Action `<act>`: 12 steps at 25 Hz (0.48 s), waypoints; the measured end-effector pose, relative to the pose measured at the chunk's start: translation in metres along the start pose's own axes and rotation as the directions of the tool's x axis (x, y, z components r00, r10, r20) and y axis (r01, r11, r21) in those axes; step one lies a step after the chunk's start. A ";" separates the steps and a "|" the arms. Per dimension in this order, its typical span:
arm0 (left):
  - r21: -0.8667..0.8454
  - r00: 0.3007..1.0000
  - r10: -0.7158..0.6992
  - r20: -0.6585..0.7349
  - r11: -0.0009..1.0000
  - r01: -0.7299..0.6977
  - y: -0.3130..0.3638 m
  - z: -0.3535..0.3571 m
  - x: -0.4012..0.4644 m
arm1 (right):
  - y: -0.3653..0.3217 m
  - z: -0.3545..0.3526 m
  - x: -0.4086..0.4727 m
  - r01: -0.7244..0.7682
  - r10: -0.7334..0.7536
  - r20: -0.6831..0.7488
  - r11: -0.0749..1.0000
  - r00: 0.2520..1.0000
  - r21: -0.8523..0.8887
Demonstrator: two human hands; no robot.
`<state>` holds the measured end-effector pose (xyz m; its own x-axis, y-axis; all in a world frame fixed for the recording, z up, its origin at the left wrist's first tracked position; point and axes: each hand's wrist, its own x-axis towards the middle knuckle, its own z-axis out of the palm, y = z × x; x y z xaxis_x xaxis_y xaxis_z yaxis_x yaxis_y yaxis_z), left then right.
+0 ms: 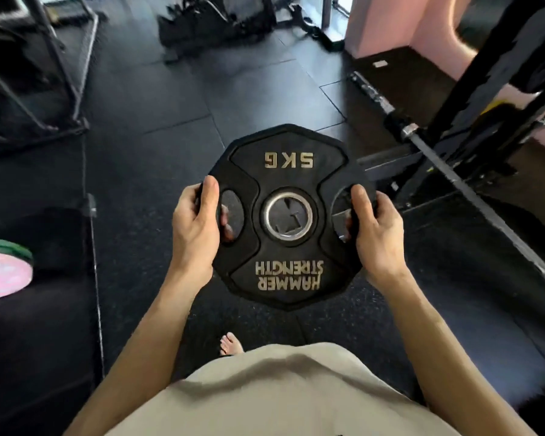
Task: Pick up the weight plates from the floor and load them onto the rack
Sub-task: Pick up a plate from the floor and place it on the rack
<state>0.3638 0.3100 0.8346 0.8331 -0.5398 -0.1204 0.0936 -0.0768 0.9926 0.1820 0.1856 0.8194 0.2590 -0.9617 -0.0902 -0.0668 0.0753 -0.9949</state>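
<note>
Black rubber weight plate (286, 215) with many flat sides is up in the air, in front of the person's body and above the dark rubber floor (177, 99). It lies almost flat, face up. Gold letters on it say "5KG" at the far side and "HAMMER STRENGTH" at the near side, and both are upside down from here. It has a shiny metal ring around the round hole in the middle and an oval grip hole on each side. The left hand (195, 228) holds the left edge, with the thumb on top and the fingers curled under, showing through the left grip hole. The right hand (376, 229) holds the right edge the same way, thumb on top and fingers tucked through the right grip hole. A long metal barbell (447, 166) lies to the right, going under a black metal rack frame (472, 77). A round pink plate with a green edge (4, 272) sits at the far left on something dark. A bare foot (230, 343) stands on the floor below the weight plate, next to the person's light beige shirt (280, 394).
</note>
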 end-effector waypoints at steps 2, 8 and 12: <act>-0.011 0.999 0.009 -0.050 1.000 -0.009 0.007 -0.052 0.035 | -0.005 0.067 0.004 0.013 -0.012 0.037 1.000 0.999 -0.011; -0.060 0.989 0.013 -0.148 0.998 -0.022 0.025 -0.151 0.127 | -0.029 0.216 0.031 0.025 -0.020 0.149 0.999 0.989 -0.032; -0.071 0.975 0.015 -0.222 0.997 -0.032 0.030 -0.192 0.205 | -0.032 0.306 0.076 0.022 -0.013 0.239 0.999 0.971 -0.032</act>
<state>0.6422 0.3575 0.8427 0.9345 -0.3418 -0.0990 0.1054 -0.0001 0.9944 0.4989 0.1911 0.8310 0.4824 -0.8718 -0.0850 -0.0921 0.0460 -0.9947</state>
